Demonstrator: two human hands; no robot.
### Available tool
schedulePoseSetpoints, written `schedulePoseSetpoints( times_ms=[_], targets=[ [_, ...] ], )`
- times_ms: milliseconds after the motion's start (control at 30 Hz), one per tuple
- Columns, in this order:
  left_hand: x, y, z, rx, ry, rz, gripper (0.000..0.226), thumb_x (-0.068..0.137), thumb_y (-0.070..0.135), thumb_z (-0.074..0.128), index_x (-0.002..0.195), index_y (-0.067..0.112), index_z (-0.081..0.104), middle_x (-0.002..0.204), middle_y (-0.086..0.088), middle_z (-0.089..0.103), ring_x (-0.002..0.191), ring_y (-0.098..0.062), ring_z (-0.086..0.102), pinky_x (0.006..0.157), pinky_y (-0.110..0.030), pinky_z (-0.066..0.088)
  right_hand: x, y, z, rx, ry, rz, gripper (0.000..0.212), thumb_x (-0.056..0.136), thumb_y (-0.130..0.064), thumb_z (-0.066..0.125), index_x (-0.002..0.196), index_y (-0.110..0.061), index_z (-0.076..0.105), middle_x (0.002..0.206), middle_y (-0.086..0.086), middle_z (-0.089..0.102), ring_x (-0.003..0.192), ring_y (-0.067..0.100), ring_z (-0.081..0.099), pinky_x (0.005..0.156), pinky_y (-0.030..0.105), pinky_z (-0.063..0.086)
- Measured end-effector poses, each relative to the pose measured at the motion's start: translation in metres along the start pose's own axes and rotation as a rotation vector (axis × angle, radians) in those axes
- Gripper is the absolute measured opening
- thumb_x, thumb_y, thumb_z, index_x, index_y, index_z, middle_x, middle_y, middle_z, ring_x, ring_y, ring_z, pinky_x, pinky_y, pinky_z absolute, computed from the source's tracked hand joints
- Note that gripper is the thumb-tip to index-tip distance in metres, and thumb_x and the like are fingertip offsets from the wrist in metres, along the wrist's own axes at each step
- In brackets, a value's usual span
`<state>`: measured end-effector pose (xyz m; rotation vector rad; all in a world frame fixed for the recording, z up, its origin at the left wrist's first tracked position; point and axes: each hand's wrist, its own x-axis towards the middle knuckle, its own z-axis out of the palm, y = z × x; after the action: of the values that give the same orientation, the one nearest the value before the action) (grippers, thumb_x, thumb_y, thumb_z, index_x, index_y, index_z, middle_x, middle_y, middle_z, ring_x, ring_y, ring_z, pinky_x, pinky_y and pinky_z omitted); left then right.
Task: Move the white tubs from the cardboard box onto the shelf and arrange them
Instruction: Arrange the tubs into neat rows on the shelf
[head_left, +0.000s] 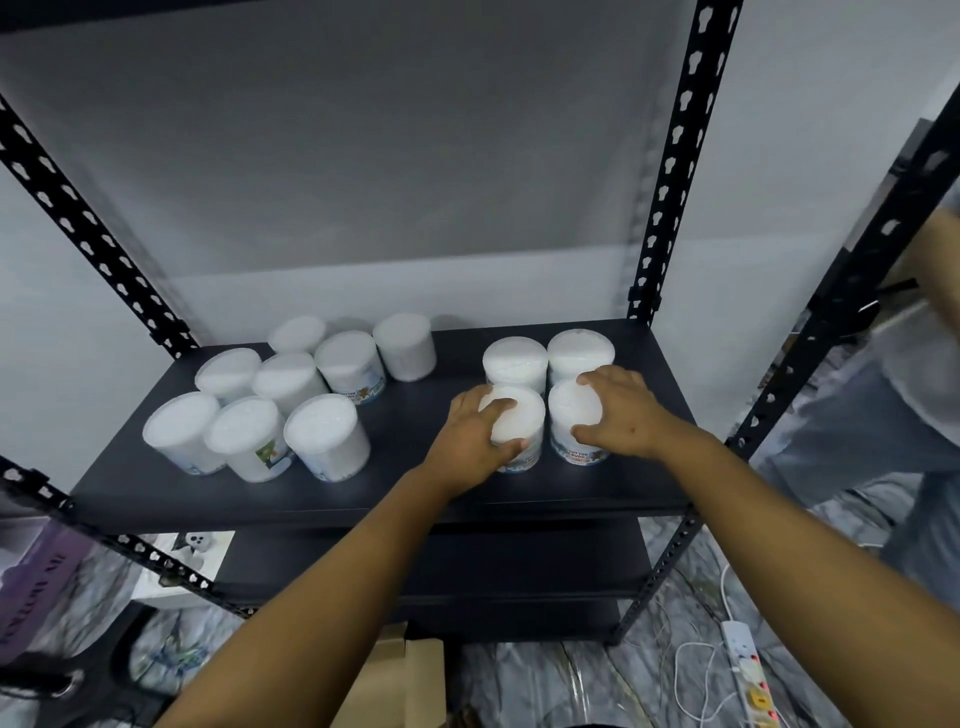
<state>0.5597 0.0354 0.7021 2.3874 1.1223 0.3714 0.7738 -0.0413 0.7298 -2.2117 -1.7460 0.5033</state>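
I count twelve white tubs on the dark shelf (405, 483): eight in a loose cluster on the left (291, 400), standing close together, and four in a tight square on the right. My left hand (475, 441) curls over the front-left tub (519, 415) of that square, thumb on its near side, fingers on its lid. My right hand (621, 413) grips the front-right tub (574, 410) the same way from the top. Both tubs stand upright on the shelf, touching each other, just ahead of the two rear tubs (515, 361). One corner of the cardboard box (410, 675) shows below, between my forearms.
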Motion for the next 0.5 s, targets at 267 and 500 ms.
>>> schedulePoseSetpoints(
  times_ms=[267, 500],
  targets=[
    [-0.001, 0.004, 0.011, -0.119, 0.058, -0.073, 0.071, 0.081, 0.043, 0.07, 0.139, 0.016, 0.039, 0.142, -0.002, 0.022, 0.132, -0.02, 0.029, 0.109, -0.024, 0.028, -0.003, 0.006, 0.001, 0.061, -0.004, 0.002, 0.084, 0.079, -0.04, 0.07, 0.146, -0.015, 0.026, 0.152, 0.009, 0.021, 0.14, 0.027, 0.015, 0.113, 0.037, 0.021],
    [0.001, 0.005, 0.009, -0.185, 0.073, -0.073, 0.077, 0.079, 0.038, 0.073, 0.141, 0.016, 0.033, 0.14, 0.0, 0.029, 0.127, -0.018, 0.037, 0.106, -0.024, 0.031, -0.004, 0.007, 0.002, 0.08, 0.022, 0.007, 0.085, 0.079, -0.043, 0.07, 0.146, -0.015, 0.026, 0.152, 0.008, 0.021, 0.14, 0.028, 0.017, 0.114, 0.044, 0.023]
  ],
)
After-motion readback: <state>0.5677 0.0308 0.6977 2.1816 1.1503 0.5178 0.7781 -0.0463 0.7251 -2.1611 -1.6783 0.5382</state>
